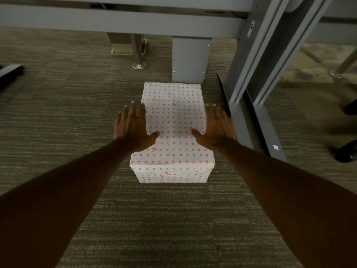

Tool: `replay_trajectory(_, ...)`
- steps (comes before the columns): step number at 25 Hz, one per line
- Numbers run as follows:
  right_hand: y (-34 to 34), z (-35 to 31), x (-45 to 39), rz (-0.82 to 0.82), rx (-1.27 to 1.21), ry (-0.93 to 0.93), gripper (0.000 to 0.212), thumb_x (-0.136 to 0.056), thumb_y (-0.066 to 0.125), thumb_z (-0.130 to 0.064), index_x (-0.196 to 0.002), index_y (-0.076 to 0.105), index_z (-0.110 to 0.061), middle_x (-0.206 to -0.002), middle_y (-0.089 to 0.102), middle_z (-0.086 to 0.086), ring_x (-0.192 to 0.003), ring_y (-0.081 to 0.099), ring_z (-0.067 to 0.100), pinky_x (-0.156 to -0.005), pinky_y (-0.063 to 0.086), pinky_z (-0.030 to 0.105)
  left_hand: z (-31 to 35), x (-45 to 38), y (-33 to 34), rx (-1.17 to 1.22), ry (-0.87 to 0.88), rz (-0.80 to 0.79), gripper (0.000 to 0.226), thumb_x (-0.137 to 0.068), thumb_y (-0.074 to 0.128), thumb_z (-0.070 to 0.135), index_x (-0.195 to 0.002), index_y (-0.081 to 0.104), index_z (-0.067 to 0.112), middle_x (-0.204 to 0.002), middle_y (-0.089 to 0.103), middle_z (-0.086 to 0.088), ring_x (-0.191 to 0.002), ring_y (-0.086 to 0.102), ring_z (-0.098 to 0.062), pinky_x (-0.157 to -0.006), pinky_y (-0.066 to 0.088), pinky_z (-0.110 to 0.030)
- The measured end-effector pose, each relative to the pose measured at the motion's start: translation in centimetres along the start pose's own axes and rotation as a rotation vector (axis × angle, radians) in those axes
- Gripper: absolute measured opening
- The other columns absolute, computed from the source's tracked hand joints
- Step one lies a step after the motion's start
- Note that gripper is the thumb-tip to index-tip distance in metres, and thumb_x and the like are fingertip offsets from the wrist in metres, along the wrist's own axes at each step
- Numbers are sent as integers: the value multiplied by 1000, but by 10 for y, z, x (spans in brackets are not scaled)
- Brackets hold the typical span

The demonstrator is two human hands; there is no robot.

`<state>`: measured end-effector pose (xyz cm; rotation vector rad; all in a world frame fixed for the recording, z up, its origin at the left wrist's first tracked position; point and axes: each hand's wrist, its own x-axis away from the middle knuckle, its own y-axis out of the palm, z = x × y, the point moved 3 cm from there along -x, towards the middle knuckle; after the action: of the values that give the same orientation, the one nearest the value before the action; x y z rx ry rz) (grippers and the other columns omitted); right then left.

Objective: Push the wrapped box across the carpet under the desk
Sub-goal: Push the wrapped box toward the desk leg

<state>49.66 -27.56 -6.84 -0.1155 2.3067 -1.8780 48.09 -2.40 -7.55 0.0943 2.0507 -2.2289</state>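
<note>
A long box wrapped in white paper with small pink hearts (172, 120) lies on the striped grey-brown carpet (67, 117), its far end close to a grey desk post (190, 59). My left hand (133, 126) is spread flat at the box's left edge, thumb over the top. My right hand (214, 125) mirrors it at the right edge, fingers apart, thumb on the top face. Whether the palms press on the box or hover just above it I cannot tell. Neither hand grips anything.
Grey desk beams (119, 20) cross the top of the view. A tall grey desk leg with floor rails (257, 78) stands right of the box. A chrome pole foot (138, 64) is behind left, a dark object (9, 72) far left, black shoes (345, 150) far right.
</note>
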Motion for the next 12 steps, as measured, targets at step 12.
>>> replay_trajectory(12, -25, -16, 6, 19, 141, -52, 110, -83, 39, -80, -160, -4, -15, -169, -9, 14, -156, -8, 33, -124, -2, 55, 19, 12, -33, -96, 76, 60, 114, -73, 40, 82, -152, -13, 19, -162, -13, -16, -148, -10, -39, -117, -1, -53)
